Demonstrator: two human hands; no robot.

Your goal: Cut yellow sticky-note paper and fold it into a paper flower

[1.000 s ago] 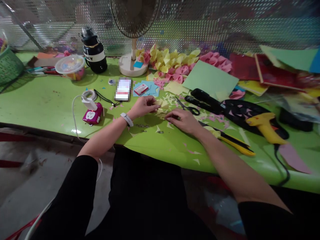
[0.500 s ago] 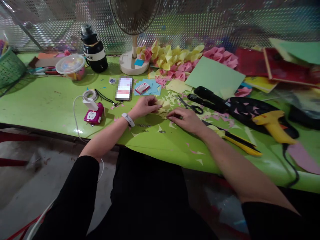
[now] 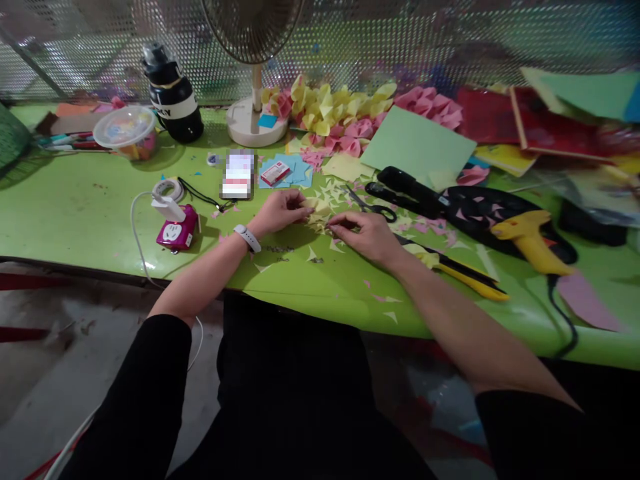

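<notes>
My left hand (image 3: 284, 212), with a pale wristband on its wrist, pinches a small yellow paper piece (image 3: 314, 207) between thumb and fingertips. Close by on the right, my right hand (image 3: 360, 233) has its thumb and forefinger pressed together; whatever they hold is too small to make out. Yellow paper scraps (image 3: 330, 193) lie scattered around both hands. Just behind the right hand rest black scissors (image 3: 373, 205). A black and yellow stapler-like tool (image 3: 465, 275) lies partly under my right forearm. Small dark bits (image 3: 280, 249) are strewn on the green table in front of the left hand.
Along the back stand a fan (image 3: 257, 123), a black bottle (image 3: 175, 100), yellow paper flowers (image 3: 335, 103) and a green paper sheet (image 3: 417, 147). A phone (image 3: 238, 175) and a pink power adapter (image 3: 176, 230) sit left. A yellow glue gun (image 3: 530, 243) lies right.
The whole view has shifted, so the table's things appear slightly further left. My right hand has come a little nearer the left; the left keeps its pinch on the yellow paper.
</notes>
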